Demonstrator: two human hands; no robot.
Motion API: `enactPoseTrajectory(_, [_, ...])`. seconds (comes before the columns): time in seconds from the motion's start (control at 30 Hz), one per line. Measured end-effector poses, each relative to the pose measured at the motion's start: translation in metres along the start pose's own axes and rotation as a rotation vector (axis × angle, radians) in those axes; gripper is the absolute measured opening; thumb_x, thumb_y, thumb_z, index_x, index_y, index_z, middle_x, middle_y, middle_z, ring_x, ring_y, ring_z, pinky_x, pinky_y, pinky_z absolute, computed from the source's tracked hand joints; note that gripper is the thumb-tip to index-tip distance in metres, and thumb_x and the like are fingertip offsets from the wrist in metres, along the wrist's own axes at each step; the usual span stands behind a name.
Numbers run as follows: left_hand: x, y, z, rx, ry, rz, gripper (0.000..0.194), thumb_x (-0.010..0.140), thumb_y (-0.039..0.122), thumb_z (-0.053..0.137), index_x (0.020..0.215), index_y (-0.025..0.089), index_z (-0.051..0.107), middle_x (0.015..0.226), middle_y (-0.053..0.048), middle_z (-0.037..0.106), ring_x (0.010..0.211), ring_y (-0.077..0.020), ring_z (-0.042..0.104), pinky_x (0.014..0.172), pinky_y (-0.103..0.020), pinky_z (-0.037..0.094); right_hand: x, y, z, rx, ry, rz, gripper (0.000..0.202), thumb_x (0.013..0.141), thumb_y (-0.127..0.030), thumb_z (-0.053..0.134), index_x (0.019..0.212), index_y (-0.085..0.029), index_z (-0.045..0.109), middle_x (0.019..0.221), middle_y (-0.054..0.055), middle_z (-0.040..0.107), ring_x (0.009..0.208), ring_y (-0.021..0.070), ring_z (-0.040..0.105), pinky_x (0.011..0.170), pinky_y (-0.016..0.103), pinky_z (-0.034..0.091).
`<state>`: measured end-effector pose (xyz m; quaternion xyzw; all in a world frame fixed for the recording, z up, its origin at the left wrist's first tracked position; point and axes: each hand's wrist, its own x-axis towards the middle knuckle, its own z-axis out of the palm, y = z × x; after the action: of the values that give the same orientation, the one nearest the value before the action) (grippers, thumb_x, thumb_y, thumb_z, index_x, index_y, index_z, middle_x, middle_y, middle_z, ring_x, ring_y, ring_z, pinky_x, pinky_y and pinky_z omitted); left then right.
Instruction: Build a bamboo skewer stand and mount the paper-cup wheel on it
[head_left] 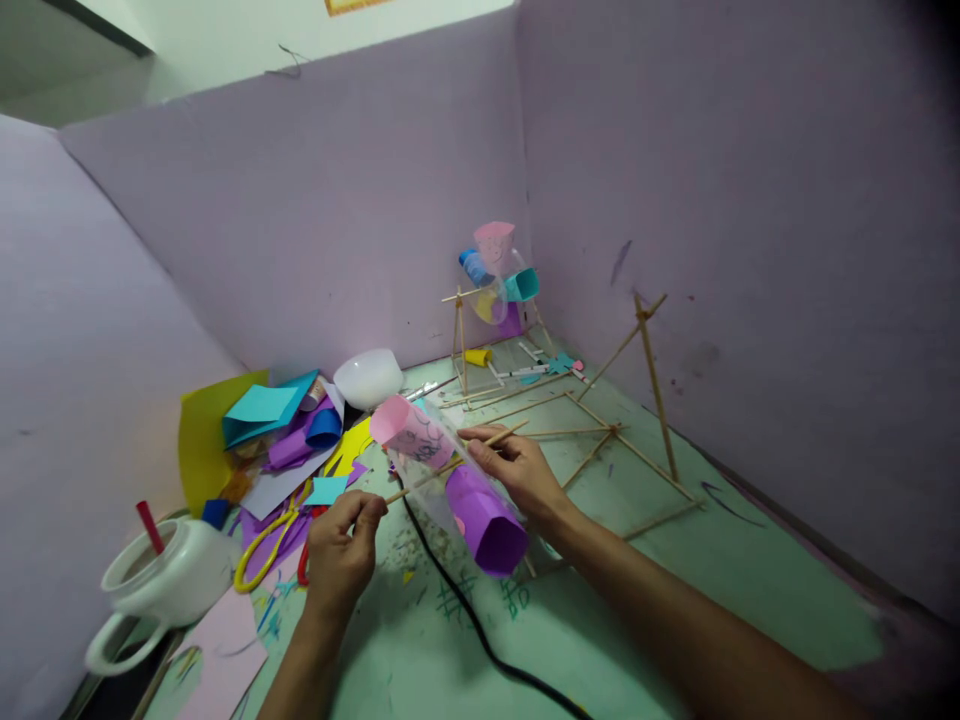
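Green tabletop [637, 610] under doodled pink cup [412, 432], purple cup [480, 510], stick [450, 465] pinched by both hands [343, 545] [521, 475]

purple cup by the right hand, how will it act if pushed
The purple cup would probably dent easily, as it looks thin-walled and angular. It is likely light, being hollow. Pushed, it might swing round the stick running beside it.

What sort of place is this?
It looks like a craft corner, though whose I can't tell. Coloured paper lies heaped near yellow-handled scissors, a frame of thin sticks is on the green work surface, and the left hand grips another stick.
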<state>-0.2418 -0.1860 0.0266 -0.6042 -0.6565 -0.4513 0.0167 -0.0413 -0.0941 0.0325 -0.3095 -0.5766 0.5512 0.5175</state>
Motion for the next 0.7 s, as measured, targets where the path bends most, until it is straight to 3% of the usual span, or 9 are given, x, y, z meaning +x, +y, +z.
enactPoseTrajectory(0.13, [-0.002, 0.005, 0.001, -0.028, -0.037, -0.042, 0.034, 0.077, 0.037, 0.047, 0.049, 0.018, 0.051, 0.045, 0.003, 0.047, 0.047, -0.0116, 0.045, 0.05, -0.024, 0.034, -0.002, 0.001, 0.002, 0.001, -0.043, -0.024, 0.037, 0.069, -0.043, 0.061, 0.091, -0.014, 0.071, 0.103, 0.013, 0.066, 0.102, 0.0253, 0.056, 0.083, 0.036, 0.043])
enactPoseTrajectory(0.27, [0.0, 0.008, 0.002, -0.082, -0.141, -0.087, 0.039, 0.077, 0.039, 0.042, 0.043, 0.019, 0.042, 0.039, 0.005, 0.035, 0.04, -0.01, 0.036, 0.043, -0.023, 0.028, -0.004, 0.004, 0.004, 0.006, -0.033, -0.054, 0.031, 0.07, -0.039, 0.062, 0.089, -0.016, 0.072, 0.101, 0.01, 0.066, 0.102, 0.0237, 0.056, 0.087, 0.036, 0.042])
enactPoseTrajectory(0.4, [0.002, 0.012, 0.004, -0.143, -0.242, -0.135, 0.042, 0.078, 0.042, 0.041, 0.043, 0.02, 0.04, 0.038, 0.005, 0.033, 0.038, -0.0089, 0.032, 0.039, -0.022, 0.027, -0.006, 0.008, 0.008, 0.028, -0.004, -0.072, 0.026, 0.073, -0.036, 0.06, 0.089, -0.017, 0.071, 0.102, 0.009, 0.065, 0.097, 0.0216, 0.058, 0.083, 0.034, 0.044])
enactPoseTrajectory(0.53, [0.001, 0.018, 0.003, -0.121, -0.33, -0.092, 0.037, 0.08, 0.04, 0.041, 0.052, 0.019, 0.052, 0.043, 0.004, 0.043, 0.041, -0.011, 0.042, 0.043, -0.022, 0.034, -0.006, 0.011, 0.009, 0.048, 0.005, -0.064, 0.025, 0.076, -0.036, 0.058, 0.089, -0.018, 0.07, 0.097, 0.007, 0.066, 0.091, 0.0199, 0.06, 0.082, 0.033, 0.045])
enactPoseTrajectory(0.7, [-0.006, 0.022, 0.005, 0.234, -0.297, 0.143, 0.017, 0.075, 0.023, 0.047, 0.071, 0.021, 0.064, 0.067, -0.004, 0.066, 0.069, -0.0217, 0.064, 0.062, -0.029, 0.046, -0.012, 0.011, 0.013, -0.071, 0.023, -0.163, 0.018, 0.073, -0.03, 0.062, 0.084, -0.019, 0.071, 0.094, 0.007, 0.066, 0.096, 0.0209, 0.059, 0.09, 0.037, 0.041])
